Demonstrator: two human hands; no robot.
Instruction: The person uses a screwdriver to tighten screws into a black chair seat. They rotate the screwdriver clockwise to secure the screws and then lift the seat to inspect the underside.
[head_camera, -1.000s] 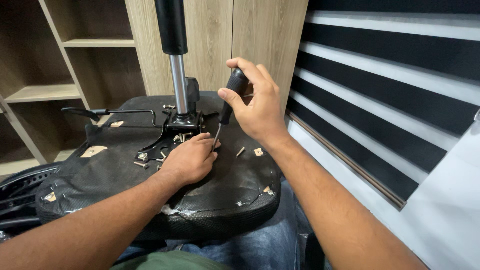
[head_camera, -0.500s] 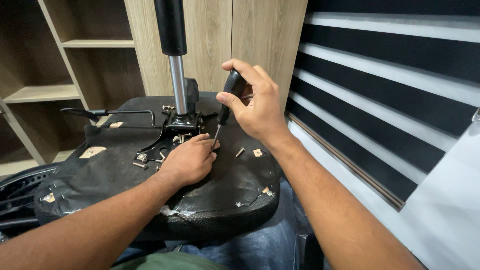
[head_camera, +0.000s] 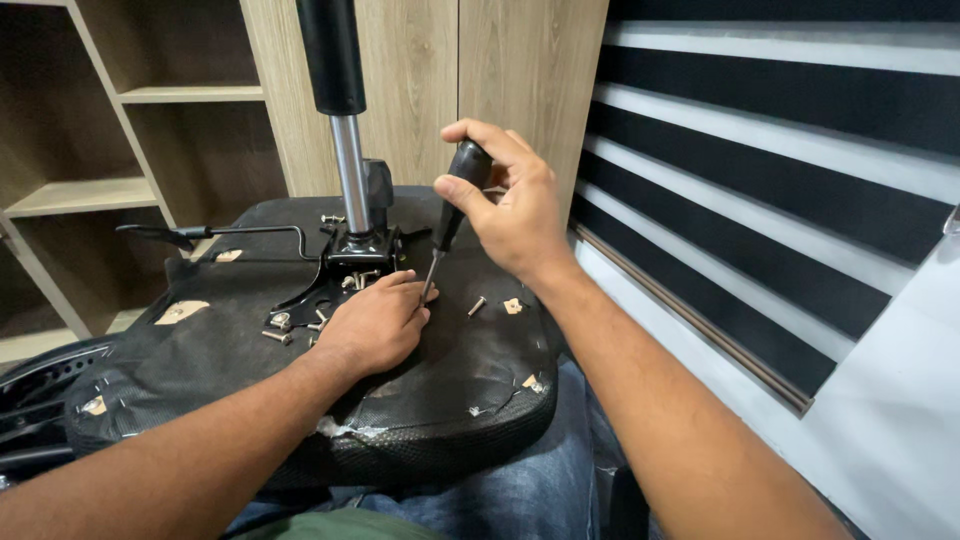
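On my lap, resting across my blue jeans (head_camera: 520, 490), lies an upturned black fabric-covered chair seat (head_camera: 200, 350), its underside facing me. My right hand (head_camera: 510, 210) is closed around the black handle of a screwdriver (head_camera: 452, 200), fingers and thumb wrapped about the grip, and the thin metal shaft slants down and to the left until its tip meets the seat just beside my left fingertips. My left hand (head_camera: 375, 325) lies palm-down on the seat, fingers loosely curled and drawn together around the screwdriver tip (whether they pinch a screw there I cannot tell, since the fingers hide the spot). Just behind that hand sits the black metal chair mechanism plate (head_camera: 350, 260), and from it rises a silver gas-lift column with a black upper sleeve (head_camera: 340, 110). Several loose silver screws (head_camera: 280, 325) lie on the seat to the left of my left hand, and one more short screw (head_camera: 476, 305) lies to its right. A thin black adjustment lever (head_camera: 220, 233) reaches out leftwards from the plate. Light wooden shelves (head_camera: 90, 195) stand behind.
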